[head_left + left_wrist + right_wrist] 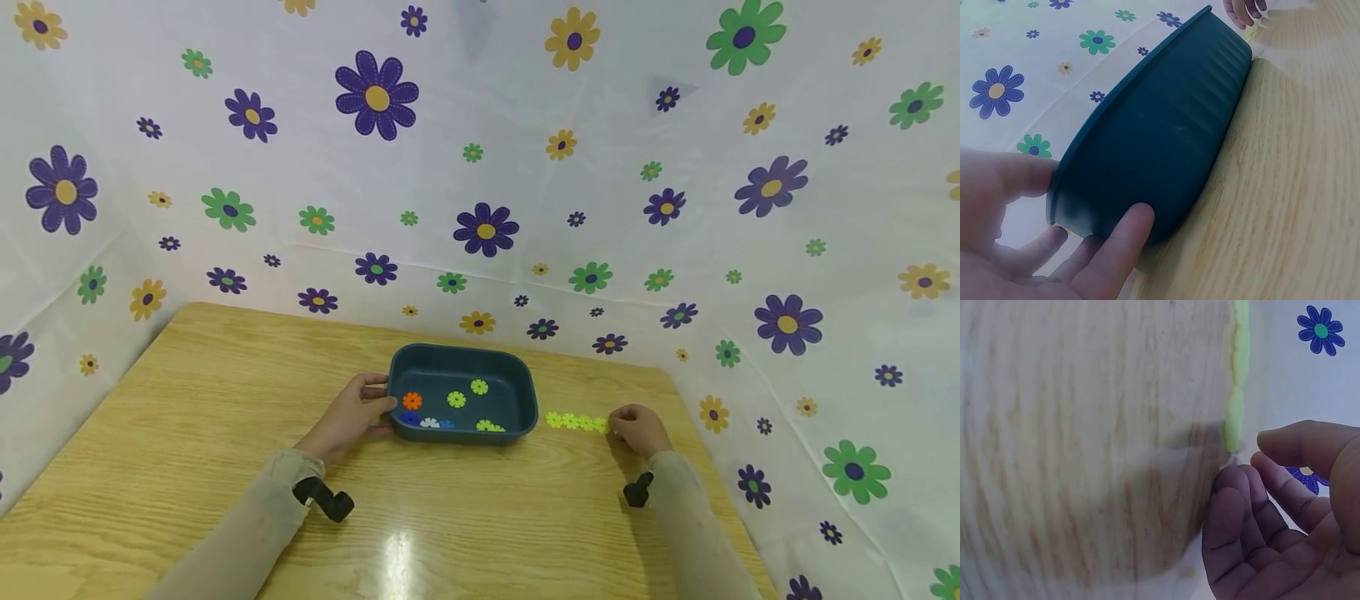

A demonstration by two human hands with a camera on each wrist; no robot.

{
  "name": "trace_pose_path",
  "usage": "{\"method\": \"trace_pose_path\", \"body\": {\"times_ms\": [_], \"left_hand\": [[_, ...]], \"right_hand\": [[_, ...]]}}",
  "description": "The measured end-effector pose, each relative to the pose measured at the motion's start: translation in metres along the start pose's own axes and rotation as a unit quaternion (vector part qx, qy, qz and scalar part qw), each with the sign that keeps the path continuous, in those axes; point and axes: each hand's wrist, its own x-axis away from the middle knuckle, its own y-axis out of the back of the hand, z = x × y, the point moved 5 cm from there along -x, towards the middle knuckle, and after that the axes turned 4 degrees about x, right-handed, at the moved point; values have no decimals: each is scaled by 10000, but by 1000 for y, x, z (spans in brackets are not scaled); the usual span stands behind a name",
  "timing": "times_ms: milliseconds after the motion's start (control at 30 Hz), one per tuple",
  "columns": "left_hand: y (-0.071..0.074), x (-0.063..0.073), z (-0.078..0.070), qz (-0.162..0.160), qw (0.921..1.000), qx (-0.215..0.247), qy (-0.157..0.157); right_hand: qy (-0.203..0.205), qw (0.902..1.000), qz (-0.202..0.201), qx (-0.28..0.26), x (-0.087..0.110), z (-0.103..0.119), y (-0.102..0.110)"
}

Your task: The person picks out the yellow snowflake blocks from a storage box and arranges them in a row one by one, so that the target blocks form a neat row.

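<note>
My left hand grips the left end of a dark blue plastic tub, with the thumb at the rim and fingers against the outer wall. Inside lie flower-shaped building discs: an orange disc, a yellow-green disc, and several more in yellow-green, blue and white. To the right of the tub, a straight row of yellow-green discs runs along the table. My right hand is at the row's right end. In the right wrist view, its fingers are loosely bent, their tips close by the end disc, the thumb apart.
The wooden table backs onto a white cloth printed with purple, green and yellow flowers, which also hangs along both sides. A black wrist camera mount sits on the left sleeve, another mount on the right.
</note>
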Motion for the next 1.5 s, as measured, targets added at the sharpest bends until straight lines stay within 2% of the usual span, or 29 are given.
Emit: {"method": "trace_pose_path", "body": {"times_ms": [133, 333, 500, 733, 933, 1033, 1200, 1500], "left_hand": [[0, 0, 0, 52, 10000, -15, -61], [1, 1, -1, 120, 9999, -2, -75], [0, 1, -1, 115, 9999, -27, -78], [1, 1, -2, 108, 9999, -70, -75], [2, 0, -1, 61, 9999, -79, -44], [2, -2, 0, 50, 9999, -108, -36], [2, -6, 2, 54, 9999, -78, -42], [2, -2, 2, 152, 9998, 80, -115]], "right_hand": [[103, 9999, -13, -18, 7, 10, 5], [437, 9988, -154, 158, 6, 32, 11], [782, 9968, -140, 93, 7, 64, 4], [1271, 9918, 92, 12, 17, 119, -27], [1540, 9872, 404, -113, 21, 152, -61], [1613, 9859, 444, -34, 21, 162, -76], [1769, 9837, 256, 177, 19, 173, -93], [1973, 9791, 361, 332, 17, 191, -124]]}}
